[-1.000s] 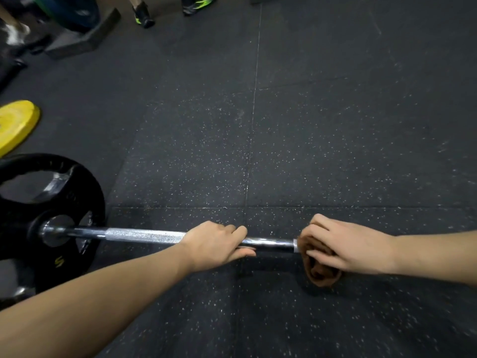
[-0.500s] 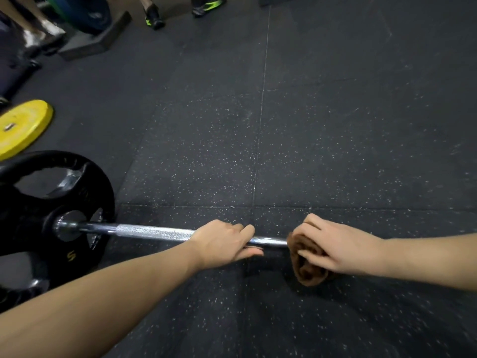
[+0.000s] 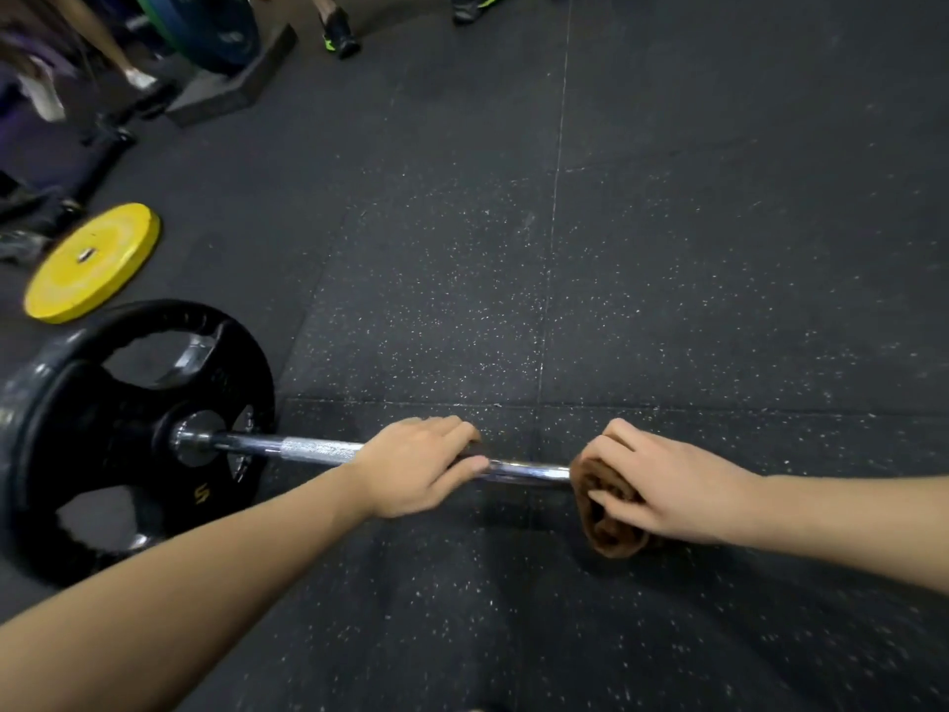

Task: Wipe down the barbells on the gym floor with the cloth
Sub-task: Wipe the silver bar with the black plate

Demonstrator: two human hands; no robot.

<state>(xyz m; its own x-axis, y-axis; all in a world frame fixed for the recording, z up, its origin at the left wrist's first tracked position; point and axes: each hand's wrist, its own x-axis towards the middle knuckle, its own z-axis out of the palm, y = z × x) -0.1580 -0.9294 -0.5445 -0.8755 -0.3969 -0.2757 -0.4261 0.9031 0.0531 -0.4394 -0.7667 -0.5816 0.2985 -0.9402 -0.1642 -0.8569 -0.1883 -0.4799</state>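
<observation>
Now: left grip (image 3: 416, 467) curls round barbell (image 3: 529, 471); right grip (image 3: 662, 485) clamps cloth (image 3: 608, 526) round shaft. Risk: bar rolls if steadying slackens; bunched cloth skips patches.

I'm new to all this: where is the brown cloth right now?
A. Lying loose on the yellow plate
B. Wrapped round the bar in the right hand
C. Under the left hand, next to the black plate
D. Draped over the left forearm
B: the right hand grips the brown cloth round the bar, while the left hand holds the bare steel.
</observation>
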